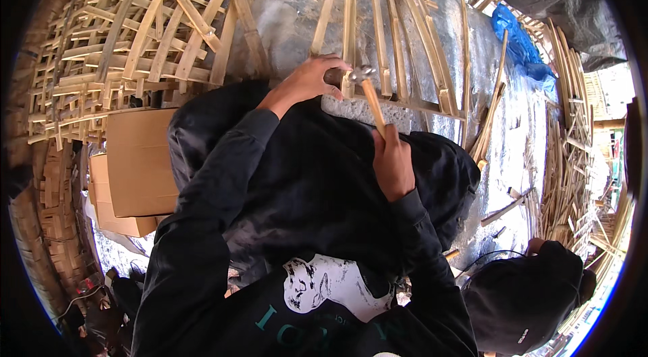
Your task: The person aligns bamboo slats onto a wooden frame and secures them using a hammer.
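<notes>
My right hand (pixel 393 162) grips the wooden handle of a small hammer (pixel 368 95), whose metal head sits against an upright bamboo slat (pixel 349 26). My left hand (pixel 307 80) pinches at the base of that same slat, right beside the hammer head; a nail may be between the fingers, but it is too small to tell. The slat belongs to a row of bamboo strips (pixel 405 39) laid over a grey, silvery surface (pixel 287 16). Black sleeves cover both forearms.
A woven bamboo lattice (pixel 128 39) fills the upper left. Brown cardboard boxes (pixel 138 161) stack at the left. Loose bamboo strips (pixel 567 147) pile at the right, beside a blue plastic sheet (pixel 516 43). Another person in black (pixel 523 303) crouches at lower right.
</notes>
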`<state>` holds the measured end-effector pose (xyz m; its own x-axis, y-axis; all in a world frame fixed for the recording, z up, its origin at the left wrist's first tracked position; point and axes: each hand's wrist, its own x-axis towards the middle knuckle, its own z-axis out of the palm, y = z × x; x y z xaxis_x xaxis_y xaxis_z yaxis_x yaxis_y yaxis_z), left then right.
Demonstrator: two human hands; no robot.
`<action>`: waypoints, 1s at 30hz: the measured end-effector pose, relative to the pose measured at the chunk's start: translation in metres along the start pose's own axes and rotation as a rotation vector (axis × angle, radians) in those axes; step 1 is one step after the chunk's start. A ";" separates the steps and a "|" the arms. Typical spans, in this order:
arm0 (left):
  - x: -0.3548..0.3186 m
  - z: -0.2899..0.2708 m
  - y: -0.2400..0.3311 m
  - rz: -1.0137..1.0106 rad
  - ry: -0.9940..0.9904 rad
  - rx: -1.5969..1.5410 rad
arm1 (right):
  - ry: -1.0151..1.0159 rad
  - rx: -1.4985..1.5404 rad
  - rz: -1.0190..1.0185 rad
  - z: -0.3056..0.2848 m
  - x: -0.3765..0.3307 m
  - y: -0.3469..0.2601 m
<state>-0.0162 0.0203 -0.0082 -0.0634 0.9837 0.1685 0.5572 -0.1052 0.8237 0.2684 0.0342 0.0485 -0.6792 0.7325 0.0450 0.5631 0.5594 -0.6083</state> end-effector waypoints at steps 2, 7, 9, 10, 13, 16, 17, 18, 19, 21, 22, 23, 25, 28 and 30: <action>-0.001 0.004 0.001 -0.013 0.032 0.022 | 0.163 0.071 -0.040 -0.008 0.001 -0.007; -0.001 0.004 0.001 -0.013 0.022 0.013 | 0.025 0.000 -0.016 -0.004 0.000 0.014; 0.001 0.003 -0.001 -0.022 0.014 0.000 | 0.044 0.018 -0.013 -0.014 0.004 0.007; 0.001 0.003 0.000 -0.001 0.015 0.004 | 0.042 0.017 -0.013 -0.013 0.002 0.004; -0.001 0.004 0.002 0.006 0.018 0.017 | 0.223 0.056 -0.009 -0.008 -0.005 0.002; 0.000 0.000 0.003 -0.017 0.007 0.001 | 0.022 -0.044 0.004 -0.003 -0.003 0.015; -0.001 0.000 0.002 -0.034 -0.010 -0.026 | 0.031 -0.021 -0.013 -0.008 -0.001 0.007; -0.001 0.002 0.002 -0.033 -0.009 -0.027 | 0.040 0.003 -0.030 -0.010 0.001 0.001; -0.001 0.003 0.003 -0.036 0.004 -0.022 | 0.041 0.001 -0.029 -0.009 0.000 -0.001; -0.001 0.005 0.005 -0.038 0.017 -0.018 | 0.225 0.046 -0.034 -0.008 -0.003 -0.003; 0.000 0.004 0.004 -0.025 0.021 -0.004 | 0.227 0.047 -0.038 -0.006 -0.003 0.001; 0.002 0.004 0.003 -0.011 0.026 0.010 | 0.118 -0.010 -0.026 -0.004 -0.003 0.009; 0.000 0.003 0.002 -0.019 0.016 0.003 | 0.009 -0.070 -0.014 -0.009 -0.001 0.010; 0.001 0.002 0.000 -0.019 0.001 -0.002 | 0.009 -0.071 -0.023 -0.024 0.006 -0.008; -0.003 0.005 0.001 -0.011 -0.002 -0.001 | 0.162 0.019 0.001 -0.023 0.006 -0.014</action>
<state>-0.0114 0.0182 -0.0101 -0.0682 0.9851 0.1582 0.5560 -0.0941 0.8258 0.2680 0.0396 0.0754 -0.5930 0.7870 0.1702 0.5536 0.5520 -0.6236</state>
